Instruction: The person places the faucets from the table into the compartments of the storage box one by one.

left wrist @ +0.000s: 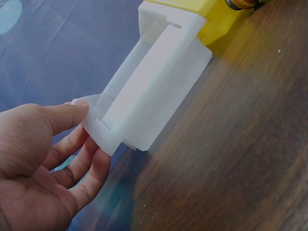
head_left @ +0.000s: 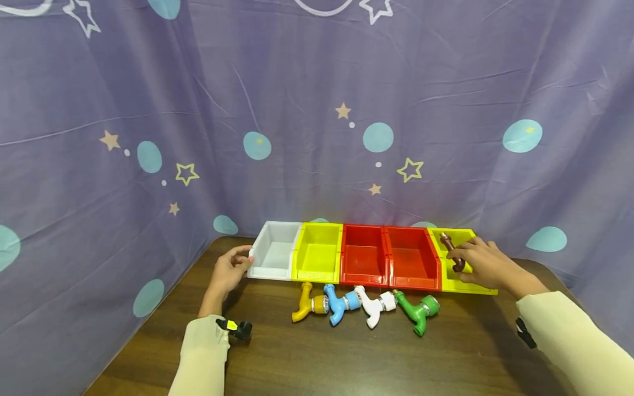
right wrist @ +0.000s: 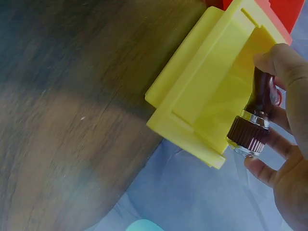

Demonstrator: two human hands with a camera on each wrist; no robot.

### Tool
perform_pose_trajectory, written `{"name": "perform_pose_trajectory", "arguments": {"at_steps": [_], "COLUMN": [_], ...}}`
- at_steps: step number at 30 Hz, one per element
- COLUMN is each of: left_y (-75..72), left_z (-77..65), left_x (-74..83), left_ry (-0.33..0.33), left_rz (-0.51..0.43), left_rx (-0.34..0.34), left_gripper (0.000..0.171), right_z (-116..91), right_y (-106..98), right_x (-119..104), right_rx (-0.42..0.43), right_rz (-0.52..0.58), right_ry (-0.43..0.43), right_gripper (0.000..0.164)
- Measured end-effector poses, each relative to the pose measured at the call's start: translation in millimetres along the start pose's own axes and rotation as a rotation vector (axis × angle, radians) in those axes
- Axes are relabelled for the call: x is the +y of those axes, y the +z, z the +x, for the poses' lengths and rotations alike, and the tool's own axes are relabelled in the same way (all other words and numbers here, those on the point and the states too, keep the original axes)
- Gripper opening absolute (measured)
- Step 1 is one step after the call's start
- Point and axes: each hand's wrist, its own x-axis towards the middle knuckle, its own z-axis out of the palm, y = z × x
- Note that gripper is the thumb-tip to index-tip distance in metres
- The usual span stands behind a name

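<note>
My right hand (head_left: 482, 262) grips a dark brown plastic tap (right wrist: 260, 98) by its body, over the yellow bin (head_left: 453, 285) at the right end of the row. In the right wrist view the tap's ribbed knob with silver bands points toward the bin's front corner, and the fingers partly hide the tap. At the row's other end, my left hand (head_left: 230, 269) pinches the side edge of the white bin (left wrist: 154, 91), thumb on the rim and fingers against the outer side. The white bin has nothing in it.
Between these two bins stand another yellow bin (head_left: 317, 273) and two red bins (head_left: 364, 279). In front lie a yellow tap (head_left: 305, 302), a blue tap (head_left: 339, 304), a white tap (head_left: 371, 307) and a green tap (head_left: 417, 312) on the wooden table (head_left: 346, 363). A patterned curtain (head_left: 307, 181) hangs behind.
</note>
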Motion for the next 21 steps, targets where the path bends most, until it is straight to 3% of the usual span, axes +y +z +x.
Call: {"name": "perform_pose_trajectory", "arguments": {"at_steps": [14, 21], "left_y": [-1.6, -3.9], "left_z": [-0.4, -15.1], "left_x": [-0.4, 28.7], "left_ry": [0.004, -0.008], "left_rz": [-0.047, -0.037], "left_rx": [-0.009, -0.031], "left_gripper": [0.043, 0.041], "right_z": [15.2, 22.7], "right_y": [15.3, 17.4], "right_x": [11.3, 10.5], "right_rx": [-0.07, -0.138], "right_rz": [0.106, 0.12], "right_ry": [0.022, 0.028], "right_gripper": [0.027, 0.024]}}
